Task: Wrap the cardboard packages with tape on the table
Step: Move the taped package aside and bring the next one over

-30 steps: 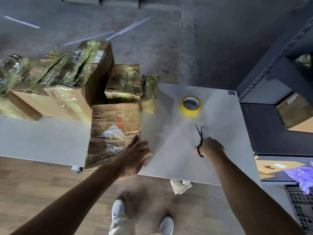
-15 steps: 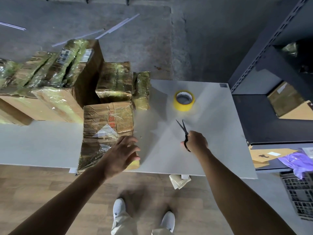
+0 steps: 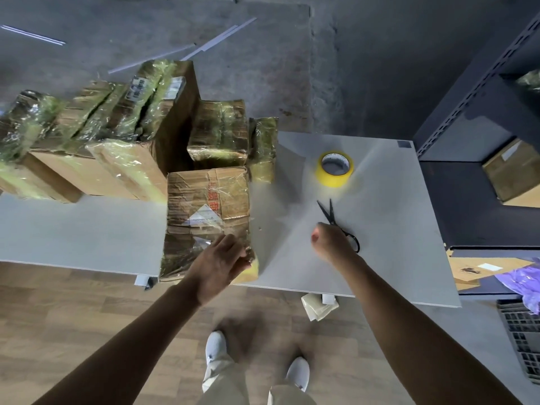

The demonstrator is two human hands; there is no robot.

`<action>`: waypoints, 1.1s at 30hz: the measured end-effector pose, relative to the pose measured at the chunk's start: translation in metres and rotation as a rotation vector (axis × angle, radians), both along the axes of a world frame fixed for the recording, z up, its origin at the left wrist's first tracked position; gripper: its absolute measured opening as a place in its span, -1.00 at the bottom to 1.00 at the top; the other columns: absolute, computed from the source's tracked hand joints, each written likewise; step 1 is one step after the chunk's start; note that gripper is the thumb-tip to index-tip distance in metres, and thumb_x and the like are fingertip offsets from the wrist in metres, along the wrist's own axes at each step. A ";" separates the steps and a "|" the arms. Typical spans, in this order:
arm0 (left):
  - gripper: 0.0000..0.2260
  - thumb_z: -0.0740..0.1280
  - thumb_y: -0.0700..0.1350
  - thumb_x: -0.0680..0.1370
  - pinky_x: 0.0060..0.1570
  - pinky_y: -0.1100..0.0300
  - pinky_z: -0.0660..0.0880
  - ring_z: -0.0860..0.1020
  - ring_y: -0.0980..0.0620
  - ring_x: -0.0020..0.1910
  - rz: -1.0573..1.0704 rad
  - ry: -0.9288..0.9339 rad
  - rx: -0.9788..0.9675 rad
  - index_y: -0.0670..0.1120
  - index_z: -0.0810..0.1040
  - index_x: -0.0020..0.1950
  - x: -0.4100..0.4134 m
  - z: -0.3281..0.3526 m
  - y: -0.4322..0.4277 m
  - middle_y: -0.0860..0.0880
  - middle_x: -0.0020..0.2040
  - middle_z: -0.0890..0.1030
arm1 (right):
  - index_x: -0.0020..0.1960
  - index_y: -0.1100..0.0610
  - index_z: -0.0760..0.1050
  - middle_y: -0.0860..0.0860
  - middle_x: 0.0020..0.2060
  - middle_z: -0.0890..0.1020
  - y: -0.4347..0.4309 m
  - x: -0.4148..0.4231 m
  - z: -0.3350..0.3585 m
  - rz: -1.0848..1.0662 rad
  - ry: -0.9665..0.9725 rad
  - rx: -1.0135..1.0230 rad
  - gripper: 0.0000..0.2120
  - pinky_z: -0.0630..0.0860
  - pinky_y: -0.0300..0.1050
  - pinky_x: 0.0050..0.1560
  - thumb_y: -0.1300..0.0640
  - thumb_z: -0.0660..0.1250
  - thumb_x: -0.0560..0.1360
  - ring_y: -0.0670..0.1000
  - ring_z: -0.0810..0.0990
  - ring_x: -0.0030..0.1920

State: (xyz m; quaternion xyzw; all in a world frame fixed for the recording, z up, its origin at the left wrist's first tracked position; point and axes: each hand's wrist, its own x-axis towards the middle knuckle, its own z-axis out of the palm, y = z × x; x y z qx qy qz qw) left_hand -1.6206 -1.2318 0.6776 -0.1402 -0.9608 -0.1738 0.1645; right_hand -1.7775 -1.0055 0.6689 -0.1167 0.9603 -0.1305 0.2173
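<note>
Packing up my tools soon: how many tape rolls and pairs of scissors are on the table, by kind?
Tape rolls: 1, the yellow tape roll
Scissors: 1, the black scissors
Total: 2

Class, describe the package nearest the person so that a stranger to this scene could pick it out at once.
Find the white table; taped cardboard packages crowd its left half. The package lies at the near edge, its near corner under the left hand. Unlike its neighbours, it shows red print on top and reaches that near edge.
</note>
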 end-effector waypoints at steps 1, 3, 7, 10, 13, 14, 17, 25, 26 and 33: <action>-0.84 0.25 0.00 0.52 -0.14 0.15 0.37 0.38 -0.02 -0.14 -0.008 -0.001 -0.005 -0.08 0.37 -0.07 0.000 -0.001 0.004 -0.04 -0.09 0.39 | 0.11 0.19 0.51 0.16 0.07 0.61 -0.010 0.009 0.006 0.047 -0.001 -0.041 -0.79 0.45 -0.10 -0.02 0.16 0.17 0.58 0.16 0.56 0.12; -0.86 0.25 -0.03 0.52 -0.14 0.10 0.40 0.39 -0.04 -0.15 0.000 -0.036 -0.003 -0.08 0.38 -0.08 0.000 -0.004 0.009 -0.06 -0.10 0.40 | 0.08 0.20 0.50 0.18 0.02 0.62 -0.030 0.027 0.017 0.127 -0.017 -0.144 -0.80 0.47 -0.07 -0.05 0.14 0.17 0.59 0.18 0.57 0.06; -0.86 0.27 -0.01 0.46 -0.18 0.06 0.46 0.47 -0.12 -0.15 0.067 -0.126 0.095 -0.04 0.36 -0.10 0.004 0.005 0.006 -0.10 -0.12 0.48 | -0.08 0.23 0.47 0.21 -0.16 0.63 -0.060 0.057 0.036 0.148 -0.081 -0.377 -0.70 0.52 -0.02 -0.12 0.02 0.14 0.62 0.21 0.61 -0.13; -0.88 0.28 -0.08 0.46 -0.21 0.06 0.48 0.50 -0.14 -0.15 0.084 -0.145 0.136 -0.09 0.46 -0.06 0.008 0.008 0.007 -0.11 -0.11 0.50 | -0.13 0.15 0.46 0.11 -0.23 0.65 -0.069 0.075 0.045 0.101 -0.172 -0.422 -0.61 0.52 -0.06 -0.11 -0.18 0.18 0.57 0.10 0.61 -0.18; -0.90 0.24 -0.15 0.48 -0.19 0.02 0.50 0.49 -0.13 -0.14 0.080 -0.172 0.166 -0.04 0.42 -0.02 0.007 0.011 0.017 -0.13 -0.11 0.48 | -0.08 0.12 0.47 0.06 -0.18 0.66 -0.069 0.083 0.043 0.097 -0.157 -0.384 -0.73 0.49 -0.12 -0.09 -0.10 0.27 0.55 0.06 0.62 -0.11; -0.90 0.27 -0.19 0.46 -0.22 -0.03 0.53 0.50 -0.15 -0.14 0.087 -0.177 0.184 -0.06 0.39 -0.06 0.007 0.011 0.017 -0.14 -0.11 0.48 | -0.09 0.11 0.47 0.06 -0.18 0.67 -0.069 0.082 0.042 0.096 -0.152 -0.368 -0.76 0.49 -0.12 -0.08 -0.08 0.29 0.55 0.05 0.62 -0.08; -0.76 0.29 -0.34 0.39 -0.25 -0.04 0.56 0.51 -0.16 -0.11 0.067 -0.209 0.165 -0.10 0.41 -0.02 0.012 0.012 0.006 -0.17 -0.08 0.48 | -0.08 0.14 0.51 0.07 -0.18 0.69 -0.070 0.083 0.041 0.061 -0.168 -0.358 -0.74 0.46 -0.13 -0.06 -0.08 0.29 0.54 0.03 0.60 -0.04; -0.60 0.49 -0.10 0.36 -0.07 0.00 0.56 0.54 -0.15 0.03 0.036 -0.319 0.072 -0.18 0.53 0.15 0.026 0.021 -0.003 -0.16 0.06 0.55 | -0.15 0.15 0.46 0.11 -0.19 0.68 -0.081 0.092 0.047 0.015 -0.159 -0.308 -0.72 0.39 -0.16 -0.18 -0.06 0.28 0.56 0.02 0.55 -0.20; -0.65 0.39 0.01 0.44 -0.06 0.01 0.55 0.55 -0.14 0.02 0.041 -0.271 0.030 -0.14 0.53 0.14 0.031 0.022 -0.006 -0.14 0.05 0.57 | -0.11 0.19 0.48 0.11 -0.19 0.67 -0.082 0.092 0.049 0.022 -0.154 -0.303 -0.70 0.39 -0.17 -0.19 -0.06 0.27 0.56 0.03 0.55 -0.20; -0.53 0.28 -0.01 0.58 0.24 -0.16 0.39 0.40 -0.29 0.27 0.929 -0.357 0.306 -0.26 0.35 0.39 0.061 0.025 -0.043 -0.31 0.27 0.44 | -0.40 0.07 0.19 -0.03 -0.49 0.38 -0.094 0.096 0.048 0.045 -0.133 -0.226 -0.54 0.22 -0.23 -0.45 -0.17 0.25 0.50 0.06 0.41 -0.38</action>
